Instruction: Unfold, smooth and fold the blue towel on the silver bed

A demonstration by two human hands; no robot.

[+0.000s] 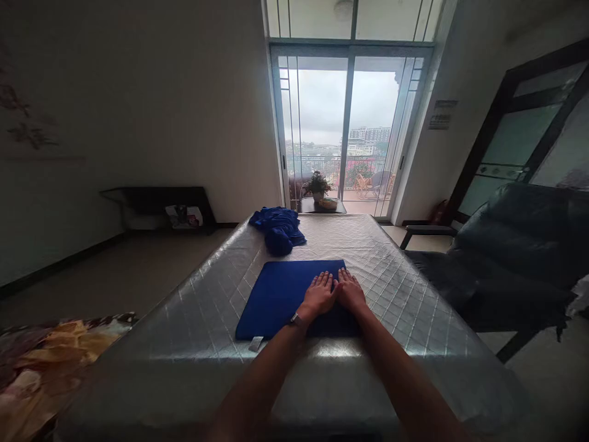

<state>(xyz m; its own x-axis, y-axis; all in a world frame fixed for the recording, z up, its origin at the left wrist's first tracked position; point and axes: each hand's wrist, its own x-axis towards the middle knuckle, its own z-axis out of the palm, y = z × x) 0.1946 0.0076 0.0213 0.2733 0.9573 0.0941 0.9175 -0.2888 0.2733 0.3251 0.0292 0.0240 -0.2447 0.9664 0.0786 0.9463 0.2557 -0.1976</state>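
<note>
"How far along is it?"

"The blue cloth (278, 298) beneath the fingers looks already folded, a flat piece with mostly straight edges."

"And the hands?"

"Left hand (319, 298) and right hand (352, 293) press on its right side, fingers straight and close together, gripping nothing."

"Anything left?"

"Beyond the fingertips, to their left, a blue pile (278, 231) lies crumpled on the mattress (207, 307), seemingly not yet folded."

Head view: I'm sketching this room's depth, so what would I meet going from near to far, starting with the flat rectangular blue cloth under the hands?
Flat rectangular blue cloth → crumpled dark-blue cloth → green-leaved potted plant → dark metal railing outside → pale multi-storey buildings.
</note>
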